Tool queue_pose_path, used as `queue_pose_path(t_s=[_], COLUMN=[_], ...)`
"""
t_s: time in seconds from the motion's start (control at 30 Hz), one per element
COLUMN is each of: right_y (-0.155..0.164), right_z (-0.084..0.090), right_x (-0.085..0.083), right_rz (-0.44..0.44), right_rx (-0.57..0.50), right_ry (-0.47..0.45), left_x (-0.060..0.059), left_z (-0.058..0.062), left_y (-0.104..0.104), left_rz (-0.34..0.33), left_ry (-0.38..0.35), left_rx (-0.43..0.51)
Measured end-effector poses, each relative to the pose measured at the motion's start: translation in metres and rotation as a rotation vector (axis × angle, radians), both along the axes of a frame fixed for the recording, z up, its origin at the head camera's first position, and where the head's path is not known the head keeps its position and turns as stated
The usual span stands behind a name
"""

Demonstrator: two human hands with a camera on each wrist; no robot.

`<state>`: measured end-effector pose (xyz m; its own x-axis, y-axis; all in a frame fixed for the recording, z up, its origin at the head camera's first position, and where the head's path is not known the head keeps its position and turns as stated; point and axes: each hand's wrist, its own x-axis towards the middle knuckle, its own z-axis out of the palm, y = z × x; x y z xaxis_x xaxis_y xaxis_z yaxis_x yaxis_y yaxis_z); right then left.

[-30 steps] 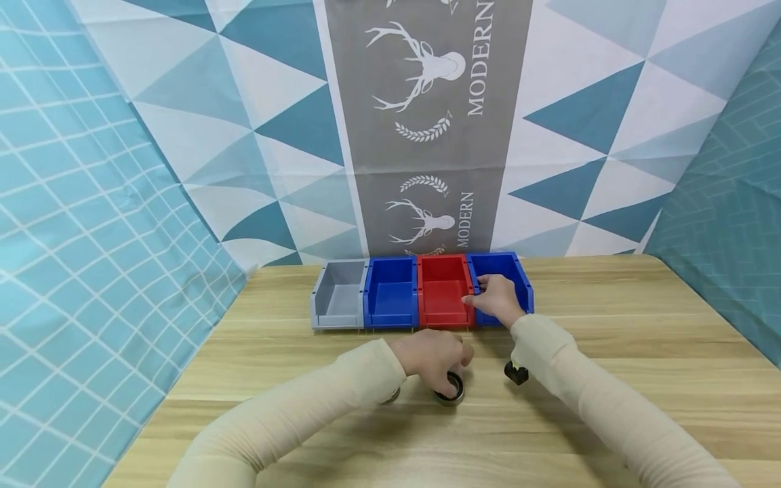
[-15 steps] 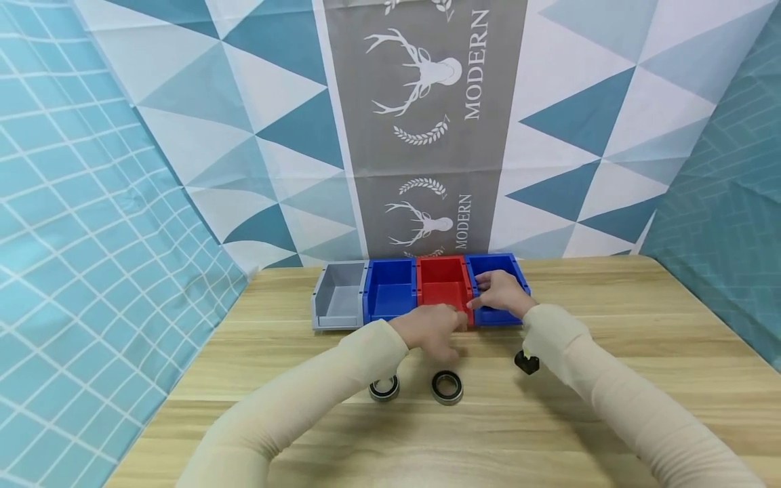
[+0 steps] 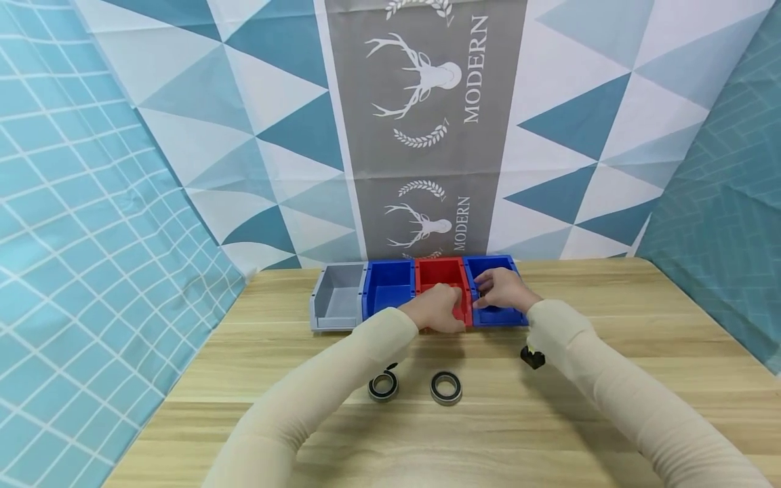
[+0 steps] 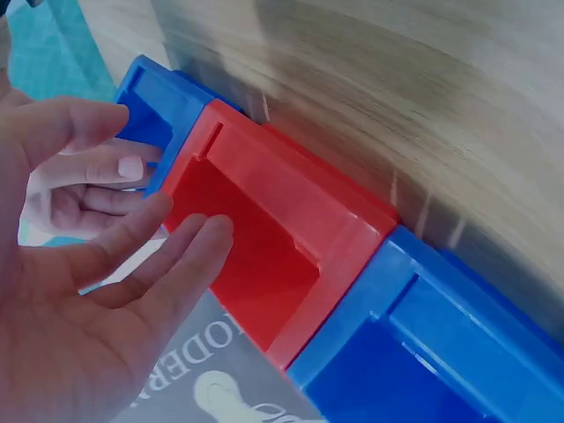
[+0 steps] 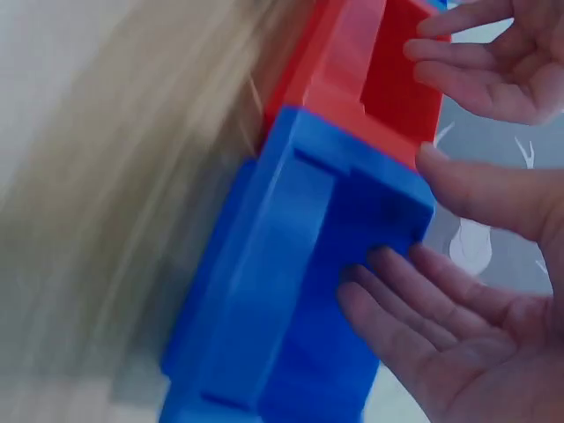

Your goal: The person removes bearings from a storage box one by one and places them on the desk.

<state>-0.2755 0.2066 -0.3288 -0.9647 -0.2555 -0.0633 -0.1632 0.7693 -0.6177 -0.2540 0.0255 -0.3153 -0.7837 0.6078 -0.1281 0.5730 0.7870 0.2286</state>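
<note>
In the head view my left hand (image 3: 441,308) is over the front of the red bin (image 3: 442,272), fingers spread and loosely bent, holding nothing. The left wrist view shows its fingers above the bin's opening. My right hand (image 3: 505,289) hovers at the right-hand blue bin (image 3: 495,317), and the right wrist view has its fingers (image 5: 388,330) relaxed over the opening, thumb apart, with nothing between them. Two ring-shaped ball bearings with black seals lie on the table nearer to me: a left bearing (image 3: 373,388) by the left sleeve and a right bearing (image 3: 446,400).
A grey bin (image 3: 336,322) and another blue bin (image 3: 390,271) continue the row on the left, against the patterned backdrop (image 3: 427,156). A small black piece (image 3: 533,356) shows below the right sleeve. The wooden table (image 3: 610,379) extends around the row.
My left hand has let go of the right bearing, leaving it on the table, and moved forward to the red bin. The right hand has stayed at the right-hand blue bin.
</note>
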Motion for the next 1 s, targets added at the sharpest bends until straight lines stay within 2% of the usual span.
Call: queue_pose_path(t_s=[0.07,0.23,0.4,0.73,0.87,1.0], right_y=[0.003,0.008,0.010,0.016,0.016,0.012], right_z=[0.003,0.011,0.018,0.022,0.020,0.021], right_x=[-0.001,-0.002,-0.004,-0.005,-0.003,-0.003], right_rz=[0.051,0.192,0.260,0.239,0.237,0.247], right_rx=[0.054,0.212,0.300,0.379,0.388,0.402], right_ry=[0.029,0.074,0.082,0.072,0.061,0.055], left_x=[-0.004,-0.011,-0.016,-0.017,-0.018,-0.020], left_z=[-0.002,-0.003,-0.002,-0.007,-0.010,-0.011], left_y=[0.003,0.008,0.012,0.017,0.021,0.023], left_rz=[0.030,0.115,0.180,0.378,0.425,0.470], left_ry=[-0.005,-0.069,-0.088,-0.193,-0.217,-0.251], left_rx=[0.028,0.110,0.147,0.275,0.305,0.373])
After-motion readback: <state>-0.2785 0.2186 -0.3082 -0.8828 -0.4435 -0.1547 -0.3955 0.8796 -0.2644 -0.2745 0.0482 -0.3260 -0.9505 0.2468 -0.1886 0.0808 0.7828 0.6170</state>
